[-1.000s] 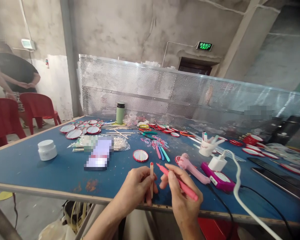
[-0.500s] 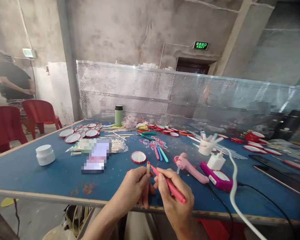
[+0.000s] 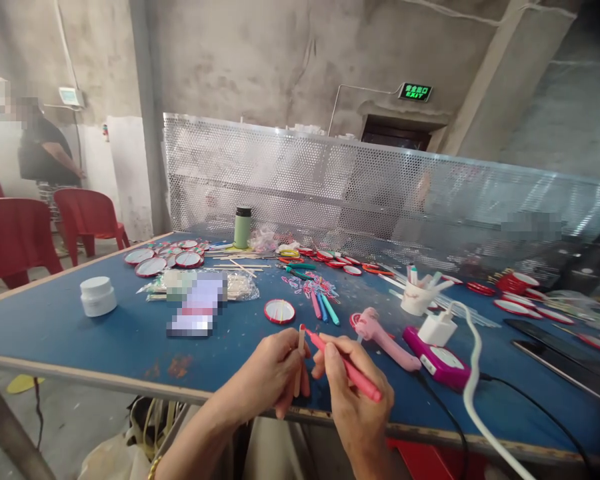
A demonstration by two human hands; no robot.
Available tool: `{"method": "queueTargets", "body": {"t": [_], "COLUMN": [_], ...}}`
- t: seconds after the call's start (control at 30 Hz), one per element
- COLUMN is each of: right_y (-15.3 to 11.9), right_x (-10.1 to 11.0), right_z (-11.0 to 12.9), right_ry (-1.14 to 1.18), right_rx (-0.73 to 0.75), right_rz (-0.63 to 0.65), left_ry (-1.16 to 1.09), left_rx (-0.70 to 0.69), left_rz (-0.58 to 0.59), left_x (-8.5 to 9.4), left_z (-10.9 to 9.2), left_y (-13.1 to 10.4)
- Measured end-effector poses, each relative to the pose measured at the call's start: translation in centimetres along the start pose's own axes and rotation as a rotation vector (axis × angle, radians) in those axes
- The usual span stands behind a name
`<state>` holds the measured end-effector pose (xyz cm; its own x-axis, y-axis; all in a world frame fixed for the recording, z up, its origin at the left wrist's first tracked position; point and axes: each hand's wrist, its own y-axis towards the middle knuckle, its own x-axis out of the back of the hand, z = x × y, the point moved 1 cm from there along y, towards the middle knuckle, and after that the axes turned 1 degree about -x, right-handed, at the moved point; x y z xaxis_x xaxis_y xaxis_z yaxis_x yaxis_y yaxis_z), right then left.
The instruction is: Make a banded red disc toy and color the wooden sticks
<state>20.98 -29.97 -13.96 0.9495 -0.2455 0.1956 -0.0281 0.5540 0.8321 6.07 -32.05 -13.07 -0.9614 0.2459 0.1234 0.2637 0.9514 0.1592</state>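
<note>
My left hand (image 3: 275,367) pinches a flat wooden craft stick (image 3: 301,347) upright near the table's front edge; its top end is coloured red. In my right hand (image 3: 357,393) is a red-pink marker (image 3: 350,370), gripped like a pen, its tip at or very close to the stick's red end. Just beyond the hands lies a round white disc with a red rim (image 3: 279,311). Several capped markers (image 3: 325,308) in pink, blue and teal rest behind it, beside a pile of small coloured clips (image 3: 313,287).
To the right are a pink glue gun (image 3: 387,340), a purple power strip (image 3: 437,360) with a white charger (image 3: 437,329) and cables, and a cup of markers (image 3: 415,298). A phone (image 3: 197,303) and a white jar (image 3: 98,297) stand left. A perforated metal screen (image 3: 280,173) borders the back.
The camera view has shifted slightly, so the table contents appear moved a little. Both hands keep their grips, with the marker tip still at the stick's top.
</note>
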Motion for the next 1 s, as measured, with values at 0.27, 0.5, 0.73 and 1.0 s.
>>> {"method": "queueTargets", "body": {"t": [0.27,0.5,0.73,1.0], "right_y": [-0.10,-0.03,-0.09,0.12], "right_x": [0.10,0.10,0.14,0.10], "right_z": [0.02,0.20,0.53,0.67], "right_ry": [-0.002,-0.027,-0.055,-0.066], "right_rx": [0.010,0.017,0.042,0.051], "right_rz": [0.010,-0.018,-0.008,0.014], "left_ry": [0.023,0.035,0.032,0.047], "left_rx": [0.015,-0.020,-0.011,-0.035], "left_rz": [0.034,0.012,-0.005,-0.018], "left_x": [-0.07,0.07,-0.08,-0.14], "left_z": [-0.23,-0.09,-0.07,0.21], "left_y": [-0.45,-0.57,-0.69,-0.63]}}
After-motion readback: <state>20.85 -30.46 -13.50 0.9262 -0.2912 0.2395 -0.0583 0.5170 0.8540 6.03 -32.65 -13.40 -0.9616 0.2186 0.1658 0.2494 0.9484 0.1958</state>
